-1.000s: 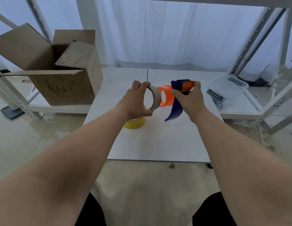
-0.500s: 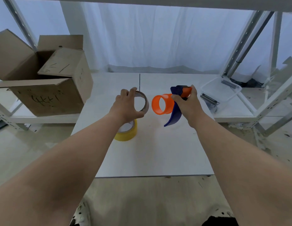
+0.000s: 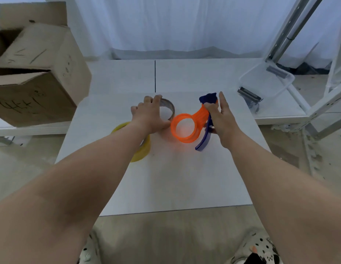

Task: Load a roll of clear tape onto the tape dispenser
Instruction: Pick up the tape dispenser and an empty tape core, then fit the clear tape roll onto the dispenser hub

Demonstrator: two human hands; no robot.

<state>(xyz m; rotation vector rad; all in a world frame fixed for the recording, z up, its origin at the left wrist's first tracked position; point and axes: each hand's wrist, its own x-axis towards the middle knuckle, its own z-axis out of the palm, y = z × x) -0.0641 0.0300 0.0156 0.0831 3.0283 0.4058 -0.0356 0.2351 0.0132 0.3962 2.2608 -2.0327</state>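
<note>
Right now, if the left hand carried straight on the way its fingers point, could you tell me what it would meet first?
The left hand already grips the clear tape roll; past that, only bare table toward the white curtain, though depth is unclear.

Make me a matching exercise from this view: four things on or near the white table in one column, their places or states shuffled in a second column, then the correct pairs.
Things:
1. roll of clear tape with a brown core
2. yellow tape roll
3. orange and blue plastic tape dispenser
4. brown cardboard box

Places or states:
A. lying on the table, partly hidden under the left forearm
B. gripped by the right hand
C. on the low shelf to the left of the table
D. held by the left hand

Pairs: 1-D, 2-A, 3-B, 4-C
</note>
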